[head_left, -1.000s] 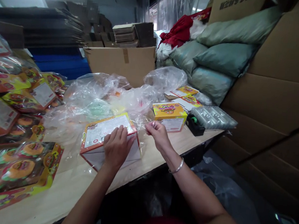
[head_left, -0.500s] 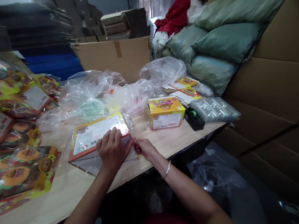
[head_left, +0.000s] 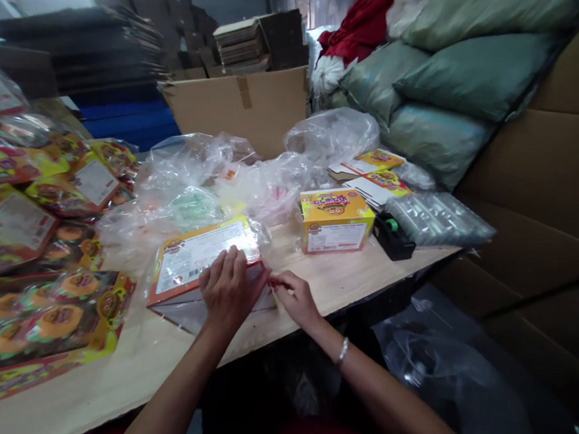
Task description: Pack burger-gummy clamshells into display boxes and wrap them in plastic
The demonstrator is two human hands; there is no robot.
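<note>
A yellow-orange cardboard toy box [head_left: 170, 268] with a white label panel lies on the table, its grey-white side toward me. My left hand [head_left: 228, 289] grips its near right edge, fingers bent over the label face and thumb along the edge toward the right corner. Close by that corner, my right hand [head_left: 296, 299] is closed in a pinch, with the fingertips almost touching the left thumb. What lies between those fingertips is too small to make out. Clear plastic film [head_left: 261, 231] shows behind the box's far right corner.
A second yellow box [head_left: 336, 221] stands beside a black tape dispenser [head_left: 393, 235]. Clear plastic packs [head_left: 440, 219] and flat cartons [head_left: 372, 183] lie behind. Burger-toy packages [head_left: 60, 323] crowd the left. Crumpled plastic bags [head_left: 197, 170] and a large carton [head_left: 237, 112] stand at the back.
The whole view has shifted, so things appear farther right. My right hand has drawn slightly away from the box corner, while the left stays on the box.
</note>
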